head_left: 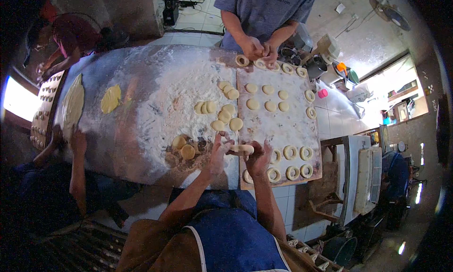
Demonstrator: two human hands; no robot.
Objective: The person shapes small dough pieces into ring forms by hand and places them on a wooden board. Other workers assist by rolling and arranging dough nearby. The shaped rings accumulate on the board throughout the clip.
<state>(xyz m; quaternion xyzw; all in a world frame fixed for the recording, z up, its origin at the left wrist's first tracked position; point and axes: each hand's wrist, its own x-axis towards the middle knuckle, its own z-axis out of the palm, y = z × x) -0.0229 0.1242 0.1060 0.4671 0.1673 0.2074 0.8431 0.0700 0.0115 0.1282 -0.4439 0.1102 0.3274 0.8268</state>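
Between my hands, just above the near part of the worktable, is a piece of pale dough (239, 149). My left hand (218, 151) has its fingers on its left end, and my right hand (258, 157) grips its right end. Flattened dough discs (236, 124) lie in small overlapping groups on flour beyond my hands, and more discs (188, 151) sit at the left of them. On the floured board (283, 125) to the right, rings of dough (290, 152) and round discs (270, 106) are laid in rows.
A co-worker's hands (258, 50) work at the board's far edge. At the left, other people's hands (78, 142) are near a long dough strip (74, 102), beside a yellow smear (111, 99) and a board of small pieces (45, 107). A bench (349, 177) stands right.
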